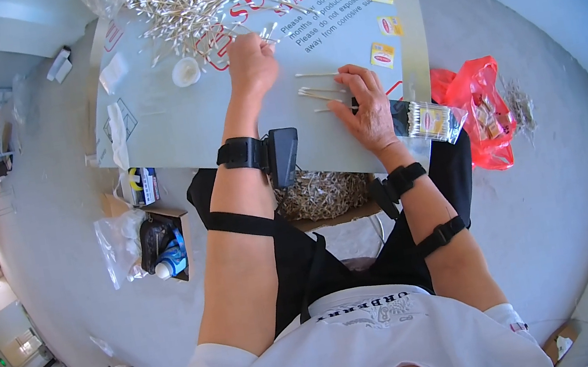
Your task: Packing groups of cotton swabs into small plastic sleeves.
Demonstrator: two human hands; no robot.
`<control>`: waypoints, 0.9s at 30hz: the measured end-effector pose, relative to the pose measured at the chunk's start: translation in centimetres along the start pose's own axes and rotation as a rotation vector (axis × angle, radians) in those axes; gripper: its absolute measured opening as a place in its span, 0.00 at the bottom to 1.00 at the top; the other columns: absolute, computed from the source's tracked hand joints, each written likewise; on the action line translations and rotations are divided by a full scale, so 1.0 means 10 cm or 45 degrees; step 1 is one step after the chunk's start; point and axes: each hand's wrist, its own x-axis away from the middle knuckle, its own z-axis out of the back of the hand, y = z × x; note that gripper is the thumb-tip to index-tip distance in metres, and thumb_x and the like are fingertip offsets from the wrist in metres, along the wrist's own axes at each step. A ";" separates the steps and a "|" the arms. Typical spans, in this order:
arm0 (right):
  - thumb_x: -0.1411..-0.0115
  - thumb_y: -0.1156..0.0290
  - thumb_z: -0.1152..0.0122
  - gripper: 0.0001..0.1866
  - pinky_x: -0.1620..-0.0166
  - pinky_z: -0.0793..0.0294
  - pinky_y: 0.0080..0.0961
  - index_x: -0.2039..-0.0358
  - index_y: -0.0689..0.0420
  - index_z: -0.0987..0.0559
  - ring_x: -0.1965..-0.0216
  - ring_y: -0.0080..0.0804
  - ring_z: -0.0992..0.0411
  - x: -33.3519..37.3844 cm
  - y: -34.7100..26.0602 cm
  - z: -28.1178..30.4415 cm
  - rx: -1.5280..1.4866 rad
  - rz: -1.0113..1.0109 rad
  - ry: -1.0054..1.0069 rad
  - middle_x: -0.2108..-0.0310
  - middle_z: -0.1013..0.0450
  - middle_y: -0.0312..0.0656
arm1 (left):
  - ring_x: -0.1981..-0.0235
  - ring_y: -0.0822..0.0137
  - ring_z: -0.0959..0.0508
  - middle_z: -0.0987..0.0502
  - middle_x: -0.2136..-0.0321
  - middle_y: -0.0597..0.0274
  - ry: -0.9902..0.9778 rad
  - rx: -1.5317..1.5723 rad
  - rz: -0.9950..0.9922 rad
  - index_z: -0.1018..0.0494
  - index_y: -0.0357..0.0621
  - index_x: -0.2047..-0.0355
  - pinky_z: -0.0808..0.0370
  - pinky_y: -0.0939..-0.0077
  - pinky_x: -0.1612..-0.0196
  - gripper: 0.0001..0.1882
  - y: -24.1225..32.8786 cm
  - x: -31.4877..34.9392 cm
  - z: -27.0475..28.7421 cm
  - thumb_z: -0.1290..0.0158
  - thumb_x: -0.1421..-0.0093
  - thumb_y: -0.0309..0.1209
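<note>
A big loose heap of cotton swabs (192, 3) spreads over the far part of the table (255, 132). At its near edge my left hand (252, 63) is closed, fingers curled down; what they hold is hidden, though swab tips show right beside them. My right hand (368, 106) rests on the table with thumb and fingers apart. Several separate swabs (322, 92) lie just left of its fingertips. Beside the right wrist lies a clear packet of swabs (432, 121) with a yellow label. A small round white lid or cup (185, 71) sits left of my left hand.
Small yellow cards (382, 55) line the table's right side. A red plastic bag (479, 116) stands to the right, next to scattered swabs (520, 105). Beneath the table edge is a carton of swabs (326, 194). A box with a bottle (172, 263) sits at left.
</note>
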 end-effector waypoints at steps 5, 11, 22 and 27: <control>0.52 0.69 0.34 0.18 0.47 0.32 0.39 0.61 0.61 0.25 0.50 0.47 0.34 0.03 0.04 0.03 -0.006 0.012 0.052 0.51 0.32 0.45 | 0.62 0.45 0.22 0.21 0.66 0.45 -0.221 0.079 0.333 0.24 0.41 0.62 0.26 0.56 0.60 0.10 0.11 0.08 0.06 0.48 0.45 0.24; 0.52 0.69 0.34 0.19 0.47 0.32 0.38 0.59 0.62 0.24 0.49 0.47 0.34 0.04 0.08 0.02 0.024 0.025 -0.011 0.50 0.32 0.46 | 0.59 0.45 0.22 0.21 0.65 0.44 0.027 0.150 0.105 0.23 0.44 0.57 0.26 0.57 0.55 0.16 0.09 0.04 0.03 0.53 0.44 0.21; 0.59 0.65 0.28 0.27 0.39 0.43 0.41 0.56 0.56 0.26 0.39 0.45 0.41 -0.01 0.02 0.00 0.236 0.025 -0.117 0.41 0.37 0.42 | 0.72 0.53 0.21 0.22 0.74 0.49 -0.074 0.479 0.250 0.27 0.38 0.66 0.26 0.65 0.66 0.04 0.35 0.86 0.30 0.49 0.43 0.21; 0.58 0.68 0.30 0.17 0.40 0.42 0.42 0.67 0.53 0.25 0.40 0.46 0.40 0.02 0.05 0.03 0.166 0.051 -0.110 0.42 0.36 0.42 | 0.72 0.56 0.24 0.26 0.75 0.54 -0.672 0.449 0.010 0.27 0.38 0.68 0.27 0.66 0.67 0.04 0.65 1.54 0.40 0.46 0.45 0.24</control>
